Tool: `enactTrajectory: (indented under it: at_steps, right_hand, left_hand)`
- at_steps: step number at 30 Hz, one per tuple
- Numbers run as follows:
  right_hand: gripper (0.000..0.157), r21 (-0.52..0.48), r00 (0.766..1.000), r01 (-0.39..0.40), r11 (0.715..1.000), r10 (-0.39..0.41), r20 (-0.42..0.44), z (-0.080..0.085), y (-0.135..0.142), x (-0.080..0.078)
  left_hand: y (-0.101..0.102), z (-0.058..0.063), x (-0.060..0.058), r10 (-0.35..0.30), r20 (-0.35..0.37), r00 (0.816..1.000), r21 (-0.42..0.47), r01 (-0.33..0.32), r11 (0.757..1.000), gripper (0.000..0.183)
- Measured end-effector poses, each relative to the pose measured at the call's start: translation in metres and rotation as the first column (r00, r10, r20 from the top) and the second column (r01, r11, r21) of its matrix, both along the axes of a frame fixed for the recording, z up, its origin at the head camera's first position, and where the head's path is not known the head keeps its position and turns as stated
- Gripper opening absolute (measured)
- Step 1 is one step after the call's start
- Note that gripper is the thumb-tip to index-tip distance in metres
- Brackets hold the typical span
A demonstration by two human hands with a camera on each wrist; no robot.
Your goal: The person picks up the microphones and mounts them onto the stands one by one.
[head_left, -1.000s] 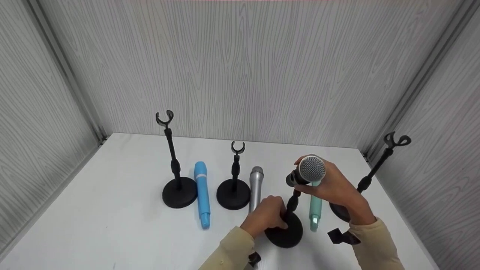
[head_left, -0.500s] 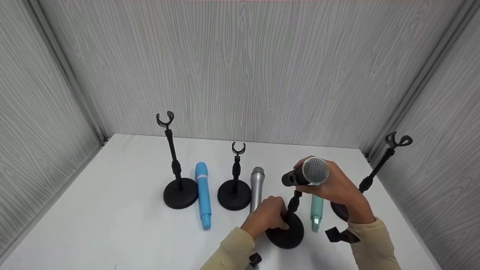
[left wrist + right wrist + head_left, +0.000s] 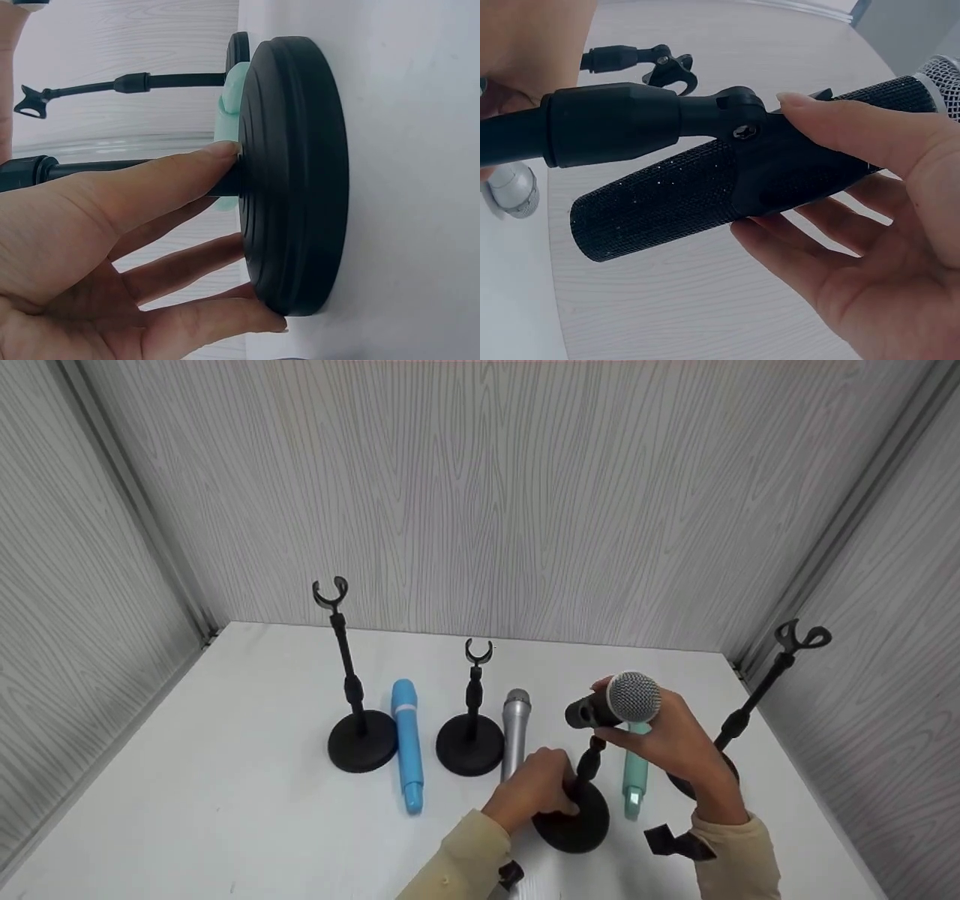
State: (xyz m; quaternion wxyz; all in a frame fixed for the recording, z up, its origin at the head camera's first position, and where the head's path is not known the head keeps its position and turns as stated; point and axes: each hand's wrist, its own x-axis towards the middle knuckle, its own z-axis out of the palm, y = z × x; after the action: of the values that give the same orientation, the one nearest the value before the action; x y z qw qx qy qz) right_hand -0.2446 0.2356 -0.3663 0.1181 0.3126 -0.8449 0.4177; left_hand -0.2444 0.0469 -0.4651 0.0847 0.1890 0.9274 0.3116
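A black microphone with a silver mesh head sits in the clip of a short black microphone stand. My right hand grips the microphone and clip together, thumb on one side and fingers on the other, as the right wrist view shows. The microphone lies tilted there, its dark tail reaching out past the clip. Down at the round base, my left hand holds the stand. In the left wrist view its thumb presses where the pole meets the base, while other fingers touch the rim.
A silver microphone lies beside my left hand, a mint-green one right of the held stand. Further left lies a blue microphone. Three other stands are a tall left one, a short middle one and one at right.
The microphone's tail has swung left, so more of its dark body shows in the head view. My right hand has turned slightly with it; the left hand stays at the base.
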Motion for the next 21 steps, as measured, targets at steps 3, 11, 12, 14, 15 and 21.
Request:
enactTrajectory:
  at_steps: [3, 11, 12, 14, 15, 21]
  right_hand:
    - [0.059, -0.010, 0.997, 0.055, 0.998, -0.054, 0.051, -0.001, 0.002, 0.006]
    - [0.059, 0.092, 0.964, 0.114, 0.989, -0.132, 0.232, 0.003, 0.019, 0.017]
    - [0.055, 0.109, 0.959, 0.099, 0.989, -0.124, 0.257, 0.003, 0.021, 0.017]
    - [0.048, 0.139, 0.949, 0.057, 0.989, -0.097, 0.301, 0.001, 0.023, 0.015]
    - [0.044, 0.148, 0.944, 0.034, 0.988, -0.080, 0.320, -0.001, 0.024, 0.014]
    - [0.030, 0.145, 0.944, -0.078, 0.986, 0.026, 0.328, -0.015, 0.020, 0.007]
  left_hand:
    - [-0.001, 0.001, -0.001, 0.005, 0.002, 1.000, 0.003, -0.005, 1.000, 0.019]
    - [-0.001, 0.001, -0.001, -0.006, 0.013, 1.000, 0.011, 0.006, 1.000, 0.019]
    - [-0.001, 0.000, -0.002, -0.006, 0.014, 1.000, 0.012, 0.006, 1.000, 0.019]
    - [-0.001, 0.000, -0.002, -0.003, 0.009, 1.000, 0.005, 0.003, 1.000, 0.018]
    - [-0.001, 0.000, -0.002, -0.001, 0.008, 1.000, 0.002, 0.001, 1.000, 0.018]
    - [-0.001, -0.002, -0.003, -0.009, 0.012, 1.000, 0.013, 0.009, 1.000, 0.018]
